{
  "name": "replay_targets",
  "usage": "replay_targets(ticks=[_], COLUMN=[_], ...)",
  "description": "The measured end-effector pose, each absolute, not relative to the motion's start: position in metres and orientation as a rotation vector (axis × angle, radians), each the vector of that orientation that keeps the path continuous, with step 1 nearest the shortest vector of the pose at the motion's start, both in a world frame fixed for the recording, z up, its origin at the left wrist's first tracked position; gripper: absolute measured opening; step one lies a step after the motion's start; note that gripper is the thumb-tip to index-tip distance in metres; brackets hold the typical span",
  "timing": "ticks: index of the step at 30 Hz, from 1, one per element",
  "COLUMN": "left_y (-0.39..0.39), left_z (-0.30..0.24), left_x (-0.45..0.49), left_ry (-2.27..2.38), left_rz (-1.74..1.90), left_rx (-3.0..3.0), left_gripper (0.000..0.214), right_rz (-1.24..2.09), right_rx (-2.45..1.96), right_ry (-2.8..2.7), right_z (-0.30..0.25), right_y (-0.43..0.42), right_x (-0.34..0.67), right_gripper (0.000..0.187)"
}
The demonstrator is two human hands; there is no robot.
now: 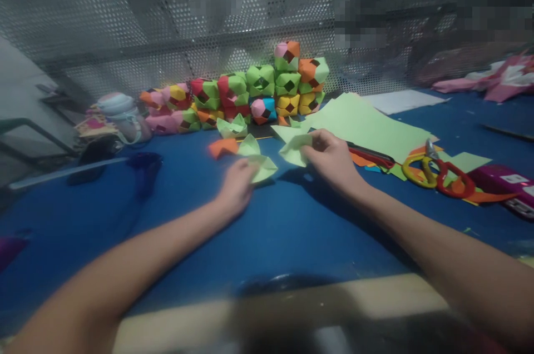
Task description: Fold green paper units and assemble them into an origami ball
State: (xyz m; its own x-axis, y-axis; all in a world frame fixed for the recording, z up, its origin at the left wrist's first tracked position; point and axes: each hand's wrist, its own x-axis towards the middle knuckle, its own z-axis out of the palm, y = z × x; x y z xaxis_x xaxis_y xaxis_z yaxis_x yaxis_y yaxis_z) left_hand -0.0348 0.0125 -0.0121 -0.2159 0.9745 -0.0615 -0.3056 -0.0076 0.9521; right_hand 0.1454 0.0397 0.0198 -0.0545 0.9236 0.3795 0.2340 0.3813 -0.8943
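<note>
Both forearms (pixel 150 254) nearest, crossing the blue counter's (pixel 283 248) pale edge. Left hand (pixel 238 183), blurred, appears to grip a folded light-green piece (pixel 264 169). Right hand (pixel 329 153) pinches a second green piece (pixel 293 151), just beside the first. Orange folded piece (pixel 222 148) beyond left hand; multicoloured paper blocks (pixel 261 80) stacked behind.

Near the frame's centre, we hold a folded green paper (pixel 263 170) in our left hand (pixel 237 184) and a second green piece (pixel 294 152) in our right hand (pixel 332 158); paper cubes (pixel 261 79) stand above, scissors (pixel 441 174) lie right
</note>
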Motion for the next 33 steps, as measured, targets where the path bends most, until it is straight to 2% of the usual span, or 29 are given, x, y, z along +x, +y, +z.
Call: replay_targets(ticks=[5, 8, 12, 17, 27, 33], left_y=[-0.001, -0.011, -0.016, -0.012, -0.009, -0.008], left_z=[-0.008, -0.003, 0.003, -0.002, -0.009, -0.008], left_x=[-0.029, -0.025, -0.024, -0.027, -0.028, -0.032], left_ry=[1.13, 1.268, 1.379, 1.313, 1.274, 1.388], left_rz=[1.364, 1.375, 1.433, 1.421, 1.495, 1.427], left_rx=[1.036, 1.296, 1.596, 1.607, 1.447, 1.451], left_gripper=[0.025, 0.017, 0.014, 0.01, 0.042, 0.025], right_rz=[0.669, 0.672, 0.824, 1.078, 1.321, 1.171], right_rx=[-1.111, -1.087, -1.035, -1.023, -0.963, -1.023], right_ry=[-1.611, -1.685, -1.714, -1.66, -1.563, -1.722], right_z=[0.004, -0.003, -0.001, 0.007, 0.009, 0.014], right_y=[0.047, 0.042, 0.032, 0.02, 0.015, 0.01], right_x=[0.144, 0.137, 0.128, 0.123, 0.122, 0.128], right_gripper=[0.007, 0.006, 0.004, 0.018, 0.029, 0.026])
